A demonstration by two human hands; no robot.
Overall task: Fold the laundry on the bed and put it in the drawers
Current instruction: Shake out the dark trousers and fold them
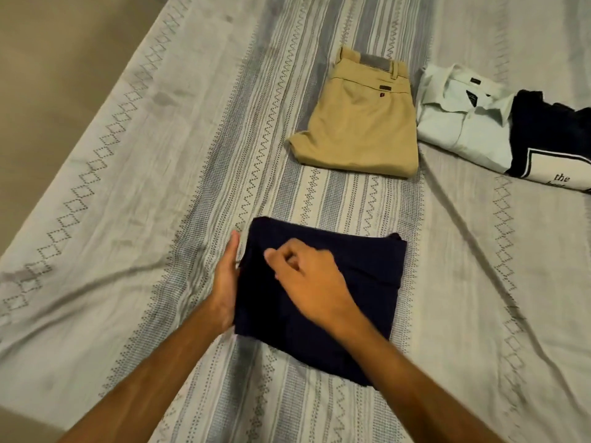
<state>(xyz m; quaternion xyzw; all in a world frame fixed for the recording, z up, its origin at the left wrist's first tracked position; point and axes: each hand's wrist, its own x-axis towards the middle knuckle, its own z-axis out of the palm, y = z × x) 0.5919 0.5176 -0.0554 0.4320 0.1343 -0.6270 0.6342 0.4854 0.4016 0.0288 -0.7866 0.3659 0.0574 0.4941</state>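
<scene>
A folded dark navy garment (361, 302) lies on the bed in front of me. My left hand (225, 282) stands edge-on against its left side, fingers straight and pressed to the fold. Over the garment's upper left part is my right hand (311, 279), its fingers loosely curled, with nothing visibly gripped. Further back lie folded khaki trousers (358, 123), a folded pale shirt (463, 123) and a dark printed T-shirt (550, 142) that overlaps the shirt.
The bed (160, 187) is covered by a pale sheet with grey patterned stripes and some creases. Its left edge runs diagonally at the upper left, with floor (48, 59) beyond. No drawers are in view.
</scene>
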